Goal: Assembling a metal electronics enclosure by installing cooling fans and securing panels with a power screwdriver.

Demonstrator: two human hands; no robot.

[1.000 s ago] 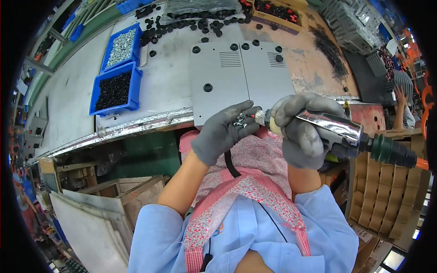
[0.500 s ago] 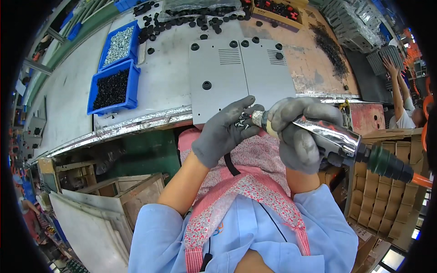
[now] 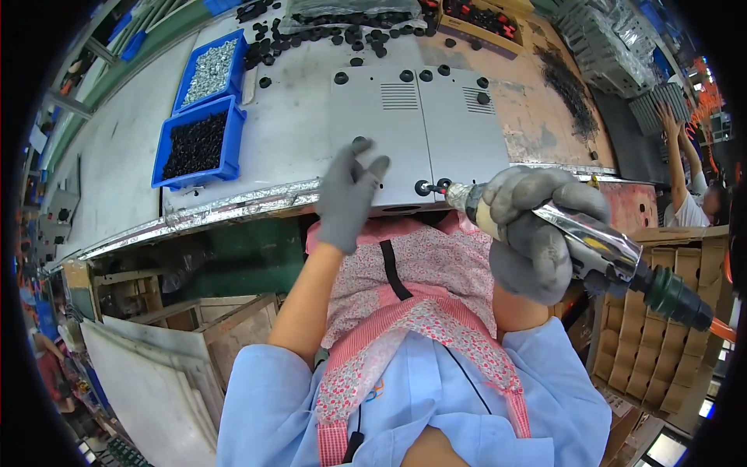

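My right hand (image 3: 541, 233), in a grey work glove, is wrapped round a silver pneumatic screwdriver (image 3: 595, 241). Its taped nose points left, and the dark bit meets a black rubber foot (image 3: 422, 188) at the near edge of the grey metal cases. My gloved left hand (image 3: 348, 194) is over the left grey case (image 3: 373, 117), thumb and forefinger apart, close to another rubber foot (image 3: 359, 142). The palm is turned away, so anything inside it is hidden. Both cases, the left one and the right grey case (image 3: 463, 132), have vent slots and several black feet.
Two blue bins hold silver fasteners (image 3: 208, 71) and black screws (image 3: 194, 145) on the left. Loose rubber feet (image 3: 354, 35) lie scattered at the back, near an open cardboard box (image 3: 482, 29). A divided carton (image 3: 650, 335) stands at right. Another person's arms (image 3: 675, 148) show far right.
My left hand, which held small screws beside the driver's nose, has moved left over the case. The screwdriver's bit has come down onto the near rubber foot.
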